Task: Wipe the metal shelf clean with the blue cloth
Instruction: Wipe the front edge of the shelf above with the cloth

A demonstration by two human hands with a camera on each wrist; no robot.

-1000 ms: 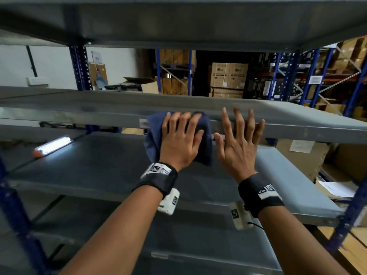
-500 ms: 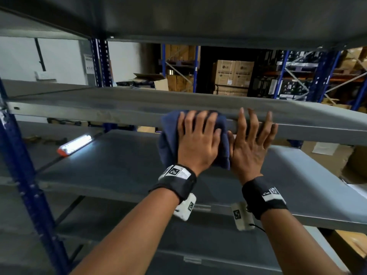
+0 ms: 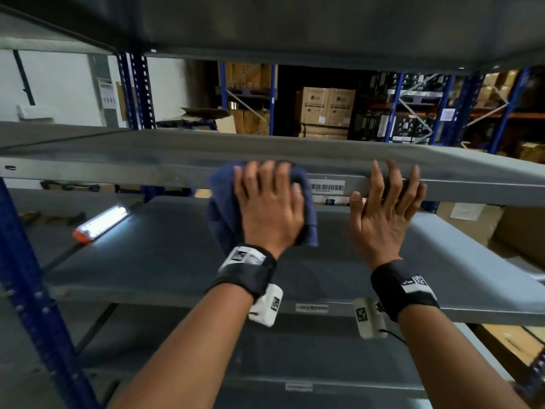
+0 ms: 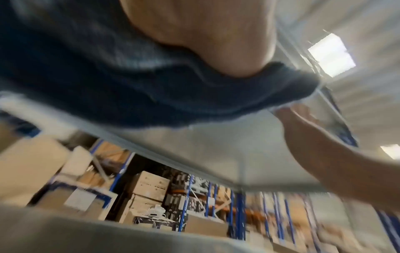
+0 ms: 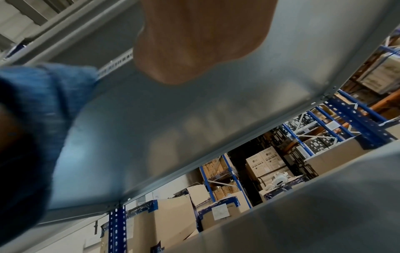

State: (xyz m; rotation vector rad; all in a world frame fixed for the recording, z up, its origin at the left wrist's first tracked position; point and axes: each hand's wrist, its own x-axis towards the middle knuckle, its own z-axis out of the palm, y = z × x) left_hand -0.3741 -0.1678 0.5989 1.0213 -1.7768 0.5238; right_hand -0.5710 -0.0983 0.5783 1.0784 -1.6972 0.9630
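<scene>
Our left hand (image 3: 269, 208) presses the blue cloth (image 3: 224, 208) flat against the front edge of the metal shelf (image 3: 118, 157), fingers straight over the fabric. Our right hand (image 3: 383, 214) rests spread and empty on that same edge, just beside; a moment ago it touched the cloth, and now a barcode label (image 3: 326, 188) shows between them. We judge the wipe is travelling left along the edge, with most of the shelf left to do
</scene>
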